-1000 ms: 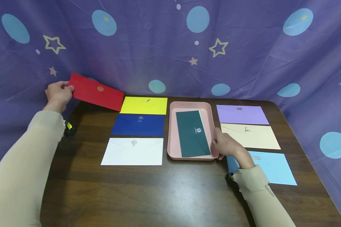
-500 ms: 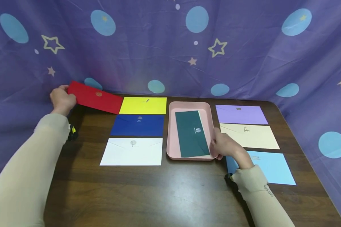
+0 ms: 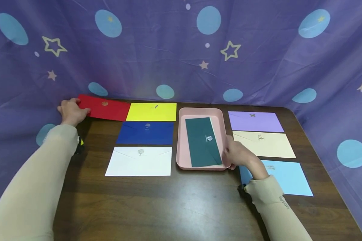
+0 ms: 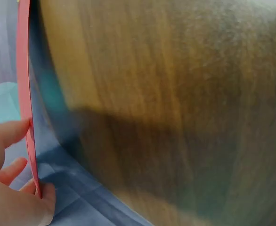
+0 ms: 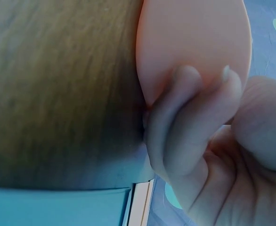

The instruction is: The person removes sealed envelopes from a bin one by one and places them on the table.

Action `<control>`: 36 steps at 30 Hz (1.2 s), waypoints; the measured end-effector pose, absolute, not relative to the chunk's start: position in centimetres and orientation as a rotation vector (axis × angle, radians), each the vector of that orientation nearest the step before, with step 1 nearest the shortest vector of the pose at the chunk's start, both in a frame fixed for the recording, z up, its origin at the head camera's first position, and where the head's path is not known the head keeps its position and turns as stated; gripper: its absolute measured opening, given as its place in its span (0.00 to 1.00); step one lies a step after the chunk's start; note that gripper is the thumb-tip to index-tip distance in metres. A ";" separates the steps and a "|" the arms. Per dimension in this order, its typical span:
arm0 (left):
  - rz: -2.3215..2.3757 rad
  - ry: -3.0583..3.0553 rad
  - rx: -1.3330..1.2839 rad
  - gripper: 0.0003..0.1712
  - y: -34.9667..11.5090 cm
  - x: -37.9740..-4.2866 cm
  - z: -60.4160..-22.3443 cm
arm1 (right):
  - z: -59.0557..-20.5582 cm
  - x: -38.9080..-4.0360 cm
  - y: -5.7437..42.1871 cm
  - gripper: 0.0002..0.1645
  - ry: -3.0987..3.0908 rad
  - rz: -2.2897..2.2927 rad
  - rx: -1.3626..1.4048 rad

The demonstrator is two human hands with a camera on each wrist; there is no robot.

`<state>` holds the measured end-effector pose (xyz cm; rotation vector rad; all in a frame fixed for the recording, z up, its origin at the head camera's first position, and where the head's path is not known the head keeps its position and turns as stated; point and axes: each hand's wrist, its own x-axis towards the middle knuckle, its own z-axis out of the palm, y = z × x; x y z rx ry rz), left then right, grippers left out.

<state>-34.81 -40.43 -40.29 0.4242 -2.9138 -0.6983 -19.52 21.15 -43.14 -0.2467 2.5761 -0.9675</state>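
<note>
A red envelope (image 3: 104,107) with a gold emblem lies low at the back left of the table, its right end beside a yellow envelope (image 3: 152,112). My left hand (image 3: 73,112) pinches its left end; in the left wrist view the envelope (image 4: 24,70) is seen edge-on between thumb and fingers. A pink tray (image 3: 182,157) stands mid-table, bearing a dark green envelope (image 3: 202,144) with a pale edge showing under it. My right hand (image 3: 238,153) grips the tray's right rim, fingers curled against the tray wall (image 5: 194,37) in the right wrist view.
Left of the tray lie a blue envelope (image 3: 145,133) and a white envelope (image 3: 138,161). On its right lie purple (image 3: 256,122), cream (image 3: 265,144) and light blue (image 3: 289,179) envelopes, the last partly under the right forearm. A patterned purple curtain (image 3: 181,50) hangs behind the table.
My left hand has lowered the red envelope and moved slightly right, bringing it down toward the tabletop. The right hand and the tray have kept their place.
</note>
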 end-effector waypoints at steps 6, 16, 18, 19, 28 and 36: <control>-0.570 -2.966 0.394 0.33 -40.8 -35.0 -41.6 | -43.3 -19.6 21.1 0.25 2.580 -0.960 -0.237; -0.414 -3.122 0.295 0.33 -41.2 -34.5 -42.6 | -43.5 -19.7 21.0 0.26 2.577 -0.963 -0.238; -0.408 -3.154 0.289 0.34 -41.3 -34.4 -42.7 | -43.5 -19.7 20.9 0.26 2.576 -0.960 -0.239; -0.416 -3.165 0.288 0.34 -41.4 -34.3 -42.8 | -43.5 -19.7 20.9 0.26 2.577 -0.958 -0.240; -0.454 -3.271 0.320 0.46 -41.0 -34.2 -42.8 | -43.3 -19.7 20.9 0.24 2.584 -0.944 -0.232; -0.548 -3.270 0.330 0.50 -40.4 -33.9 -42.7 | -43.4 -19.6 21.0 0.26 2.582 -0.942 -0.209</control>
